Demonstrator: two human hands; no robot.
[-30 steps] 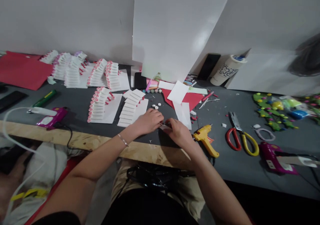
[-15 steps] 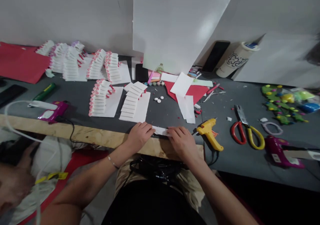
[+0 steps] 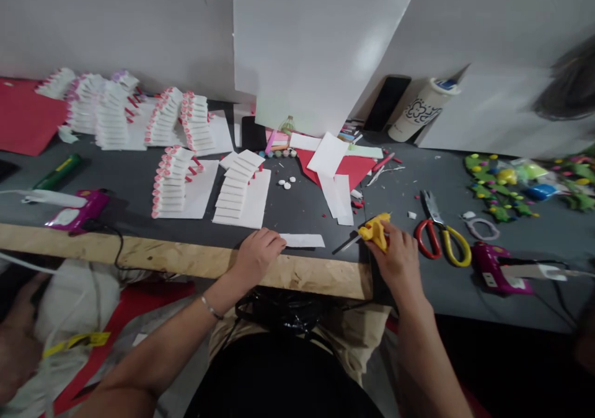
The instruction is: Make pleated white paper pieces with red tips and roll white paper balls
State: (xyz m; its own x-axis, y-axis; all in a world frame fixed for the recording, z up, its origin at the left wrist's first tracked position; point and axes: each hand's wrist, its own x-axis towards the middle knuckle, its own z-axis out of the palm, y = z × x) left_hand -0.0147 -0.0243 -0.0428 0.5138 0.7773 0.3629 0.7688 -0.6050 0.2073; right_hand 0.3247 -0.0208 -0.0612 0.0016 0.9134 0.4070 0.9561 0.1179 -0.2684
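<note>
A narrow white paper strip (image 3: 304, 240) lies along the table's front edge. My left hand (image 3: 261, 252) has its fingers closed on the strip's left end. To the right, my right hand (image 3: 398, 253) is wrapped round the yellow glue gun (image 3: 374, 232), whose nozzle points up and away. A thin grey stick (image 3: 351, 242) juts out left of the gun. Just behind my left hand, a fan of small folded white pieces (image 3: 235, 185) rests on a white sheet (image 3: 258, 204). Small white round pieces (image 3: 287, 186) sit behind the strip.
Red-and-yellow-handled pliers (image 3: 437, 219) lie right of the glue gun. A purple power strip (image 3: 499, 269) is at the right, another (image 3: 79, 210) at the left. More fanned pieces (image 3: 170, 185), red card (image 3: 360, 170) and a white tumbler (image 3: 421, 111) stand behind. A person's arm (image 3: 21, 343) shows lower left.
My right hand has left the paper strip, moved right and taken hold of the glue gun. My left hand stays at the strip. The whole view has shifted slightly.
</note>
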